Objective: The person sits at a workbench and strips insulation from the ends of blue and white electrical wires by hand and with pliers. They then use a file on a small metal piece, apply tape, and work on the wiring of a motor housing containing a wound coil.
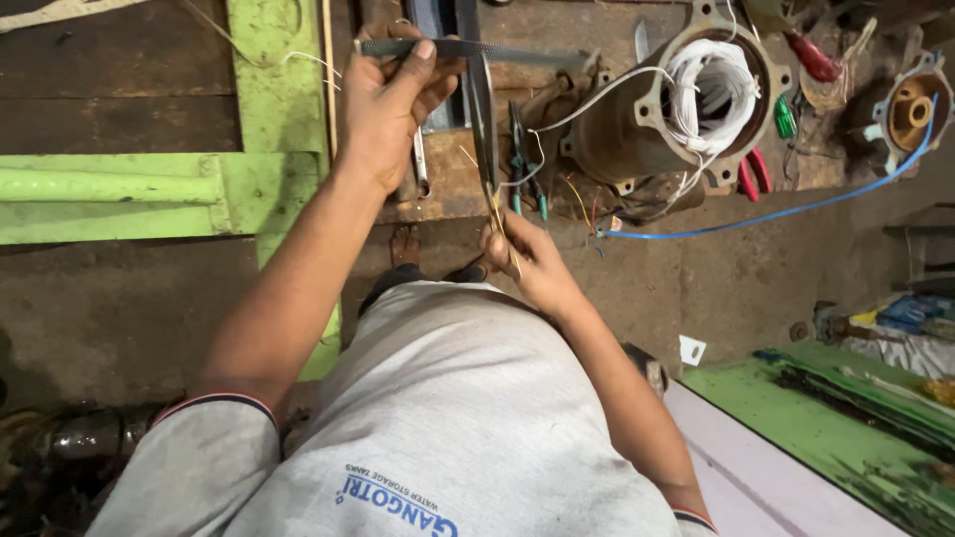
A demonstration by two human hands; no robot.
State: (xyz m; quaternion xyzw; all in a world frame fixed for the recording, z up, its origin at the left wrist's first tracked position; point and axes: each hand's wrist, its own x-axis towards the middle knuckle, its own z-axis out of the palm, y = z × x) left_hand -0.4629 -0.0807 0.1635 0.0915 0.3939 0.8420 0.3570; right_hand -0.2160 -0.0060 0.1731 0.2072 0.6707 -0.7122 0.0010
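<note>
Gripping a hacksaw frame (468,50) in left hand (388,99) fingers, right hand (522,261) fingers pinching its blade (487,129)

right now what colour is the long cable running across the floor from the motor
Blue: the cable shows best in the head view, running right from the motor housing.

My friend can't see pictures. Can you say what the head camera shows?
Seen from above, a person's left hand grips a flat metal file while the right hand pinches thin wire, beside a motor housing packed with white winding wire.
</note>
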